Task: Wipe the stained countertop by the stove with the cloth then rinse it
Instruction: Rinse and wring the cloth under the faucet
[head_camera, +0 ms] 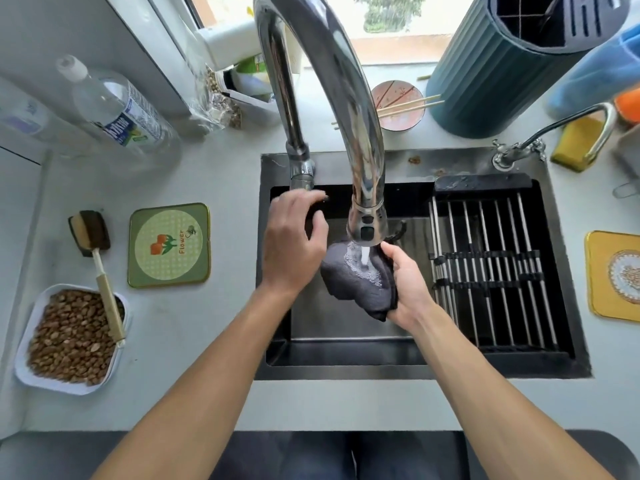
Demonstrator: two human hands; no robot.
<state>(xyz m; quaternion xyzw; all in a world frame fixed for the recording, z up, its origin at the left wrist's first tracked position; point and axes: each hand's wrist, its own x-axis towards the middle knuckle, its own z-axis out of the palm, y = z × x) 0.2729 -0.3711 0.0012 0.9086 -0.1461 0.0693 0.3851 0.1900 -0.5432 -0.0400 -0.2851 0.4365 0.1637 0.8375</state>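
Note:
A dark grey cloth (356, 282) is bunched under the tall chrome faucet (367, 216), and a stream of water runs onto it over the black sink (346, 351). My right hand (408, 285) grips the cloth from the right side, fingers curled round its edge. My left hand (294, 240) hovers just left of the cloth with relaxed fingers, its fingertips near the faucet's lever base (301, 171); whether it touches the cloth is hidden by the hand itself.
A steel roll-up rack (491, 268) covers the sink's right half. Left of the sink lie a green coaster (169, 244), a tray of nuts (69, 337) with a brush (100, 268) and a bottle (117, 109). A small tap (554, 136), sponge (578, 143) and teal holder (502, 71) stand behind.

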